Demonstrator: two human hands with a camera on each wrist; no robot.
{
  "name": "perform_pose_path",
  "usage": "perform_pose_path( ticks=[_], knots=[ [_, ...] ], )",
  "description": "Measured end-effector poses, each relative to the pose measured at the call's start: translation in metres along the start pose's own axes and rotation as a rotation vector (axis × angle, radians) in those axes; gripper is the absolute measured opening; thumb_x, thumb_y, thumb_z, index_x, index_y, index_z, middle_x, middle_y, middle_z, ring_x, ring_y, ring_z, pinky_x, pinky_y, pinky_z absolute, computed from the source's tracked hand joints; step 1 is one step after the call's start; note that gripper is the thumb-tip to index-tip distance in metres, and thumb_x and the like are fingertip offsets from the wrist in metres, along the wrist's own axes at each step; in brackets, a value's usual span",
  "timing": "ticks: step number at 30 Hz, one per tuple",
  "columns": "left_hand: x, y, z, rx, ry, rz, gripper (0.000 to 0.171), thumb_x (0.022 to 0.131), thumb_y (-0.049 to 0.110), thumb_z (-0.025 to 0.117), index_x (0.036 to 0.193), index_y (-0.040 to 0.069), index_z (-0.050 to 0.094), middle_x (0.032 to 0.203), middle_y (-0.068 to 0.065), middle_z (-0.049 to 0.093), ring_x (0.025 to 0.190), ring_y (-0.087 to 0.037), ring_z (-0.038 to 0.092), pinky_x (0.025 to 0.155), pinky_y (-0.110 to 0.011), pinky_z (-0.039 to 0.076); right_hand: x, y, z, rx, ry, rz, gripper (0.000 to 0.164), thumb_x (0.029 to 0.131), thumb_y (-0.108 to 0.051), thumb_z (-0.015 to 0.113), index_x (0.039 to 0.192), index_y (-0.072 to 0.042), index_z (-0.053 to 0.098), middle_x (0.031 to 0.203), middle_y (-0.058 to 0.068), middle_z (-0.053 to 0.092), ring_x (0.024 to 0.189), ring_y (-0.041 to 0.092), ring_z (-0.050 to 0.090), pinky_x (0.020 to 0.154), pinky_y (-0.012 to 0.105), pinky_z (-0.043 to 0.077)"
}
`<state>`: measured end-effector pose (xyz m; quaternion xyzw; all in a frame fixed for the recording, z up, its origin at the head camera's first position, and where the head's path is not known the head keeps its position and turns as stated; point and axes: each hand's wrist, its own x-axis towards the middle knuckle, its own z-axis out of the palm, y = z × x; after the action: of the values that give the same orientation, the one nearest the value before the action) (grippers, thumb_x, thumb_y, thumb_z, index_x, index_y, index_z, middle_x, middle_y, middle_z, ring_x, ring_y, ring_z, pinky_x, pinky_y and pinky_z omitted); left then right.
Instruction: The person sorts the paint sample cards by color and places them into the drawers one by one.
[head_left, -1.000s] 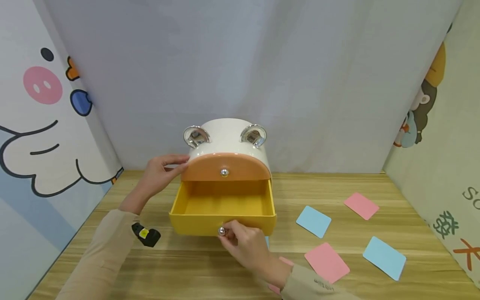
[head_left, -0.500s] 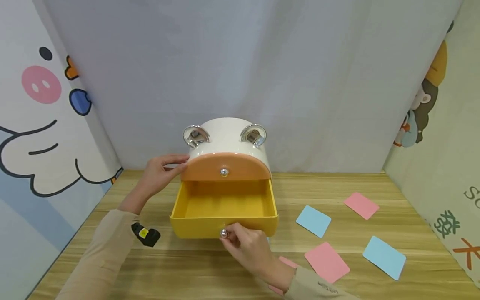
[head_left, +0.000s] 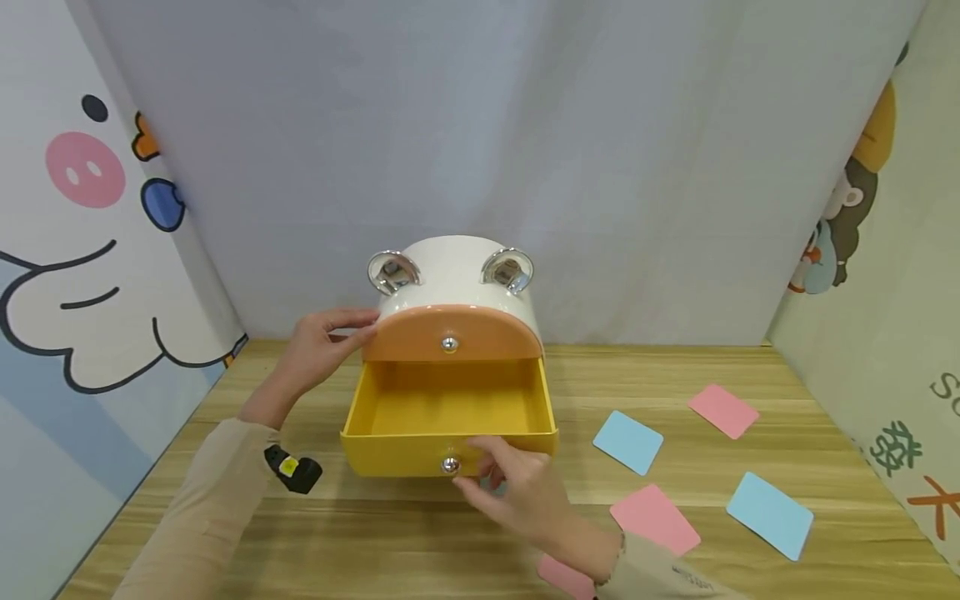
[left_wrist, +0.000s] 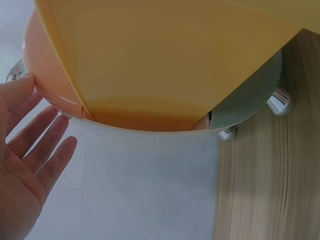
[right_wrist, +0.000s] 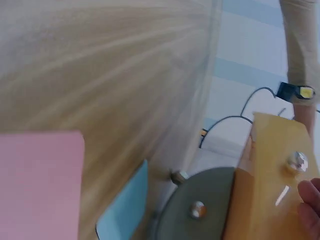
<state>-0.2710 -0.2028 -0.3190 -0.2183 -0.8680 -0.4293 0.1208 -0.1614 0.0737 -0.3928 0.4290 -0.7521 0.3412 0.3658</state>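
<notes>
A small white storage box (head_left: 459,271) with two chrome ears has an orange top drawer (head_left: 408,333) pushed in. Below it, the yellow drawer (head_left: 371,454) is pulled well out, and its inside is bare. My left hand (head_left: 318,354) rests against the box's left side, fingers extended; the left wrist view shows fingertips (left_wrist: 25,82) at the orange drawer's edge. Just right of the yellow drawer's silver knob (head_left: 450,465), my right hand (head_left: 525,496) is off the knob, fingers loosely bent around nothing. A dark green lower front (right_wrist: 195,205) shows beneath in the right wrist view.
Pink cards (head_left: 723,411) and blue cards (head_left: 628,442) lie scattered on the wooden table (head_left: 337,542) to the right. One pink card (head_left: 567,575) is partly under the right forearm. A grey curtain (head_left: 637,167) hangs behind the box, with printed panels at both sides.
The yellow drawer has come slightly further toward me. My right hand has let go of its knob and moved a little to the right. The left hand stays where it was.
</notes>
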Motion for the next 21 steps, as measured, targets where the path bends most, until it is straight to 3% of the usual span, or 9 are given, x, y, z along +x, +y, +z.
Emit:
perform_pose_path(
  ticks=[6, 10, 13, 16, 18, 21],
  knots=[
    [-0.001, 0.000, -0.002, 0.004, 0.007, -0.010, 0.033, 0.089, 0.024, 0.058, 0.114, 0.002, 0.064, 0.116, -0.014, 0.060, 0.104, -0.028, 0.057, 0.079, -0.036, 0.053, 0.009, 0.024, -0.044, 0.109, 0.054, -0.022, 0.030, 0.088, -0.025, 0.059, 0.098, 0.003, 0.057, 0.065, 0.005, 0.061, 0.050, 0.008, 0.058, 0.049, 0.010, 0.047],
    [-0.001, 0.001, -0.003, 0.003, 0.003, -0.018, 0.033, 0.089, 0.024, 0.058, 0.114, 0.003, 0.063, 0.117, -0.014, 0.060, 0.105, -0.027, 0.057, 0.080, -0.037, 0.052, 0.006, 0.051, -0.075, 0.185, 0.073, 0.070, 0.032, 0.085, -0.025, 0.064, 0.097, 0.005, 0.058, 0.069, 0.008, 0.061, 0.057, 0.007, 0.059, 0.048, 0.014, 0.048],
    [-0.001, 0.002, -0.003, -0.005, 0.000, -0.019, 0.033, 0.090, 0.022, 0.058, 0.115, 0.002, 0.063, 0.117, -0.014, 0.060, 0.106, -0.028, 0.056, 0.080, -0.039, 0.052, -0.003, 0.075, -0.094, 0.210, 0.111, 0.208, 0.029, 0.077, -0.007, 0.071, 0.098, 0.007, 0.058, 0.074, 0.009, 0.062, 0.064, 0.005, 0.059, 0.051, 0.014, 0.049],
    [-0.001, 0.004, -0.003, -0.009, -0.005, -0.025, 0.033, 0.090, 0.020, 0.058, 0.116, 0.002, 0.062, 0.118, -0.015, 0.059, 0.106, -0.028, 0.056, 0.081, -0.040, 0.052, -0.018, 0.100, -0.108, 0.174, 0.112, 0.395, 0.036, 0.068, 0.008, 0.073, 0.102, 0.005, 0.060, 0.084, 0.005, 0.062, 0.076, 0.006, 0.059, 0.057, 0.017, 0.051],
    [-0.002, 0.004, -0.002, -0.011, -0.006, -0.027, 0.032, 0.090, 0.019, 0.058, 0.116, 0.001, 0.062, 0.119, -0.015, 0.059, 0.106, -0.029, 0.056, 0.081, -0.040, 0.052, -0.032, 0.115, -0.115, 0.125, 0.047, 0.539, 0.041, 0.069, 0.007, 0.073, 0.107, 0.002, 0.059, 0.093, 0.004, 0.060, 0.084, 0.010, 0.057, 0.063, 0.021, 0.052],
    [-0.001, 0.003, 0.000, -0.016, -0.006, -0.023, 0.032, 0.089, 0.018, 0.059, 0.116, 0.001, 0.062, 0.118, -0.015, 0.059, 0.106, -0.029, 0.056, 0.080, -0.040, 0.052, -0.053, 0.133, -0.124, 0.083, -0.097, 0.734, 0.046, 0.077, -0.007, 0.072, 0.118, 0.000, 0.054, 0.105, 0.009, 0.057, 0.096, 0.020, 0.053, 0.073, 0.029, 0.052]
  ],
)
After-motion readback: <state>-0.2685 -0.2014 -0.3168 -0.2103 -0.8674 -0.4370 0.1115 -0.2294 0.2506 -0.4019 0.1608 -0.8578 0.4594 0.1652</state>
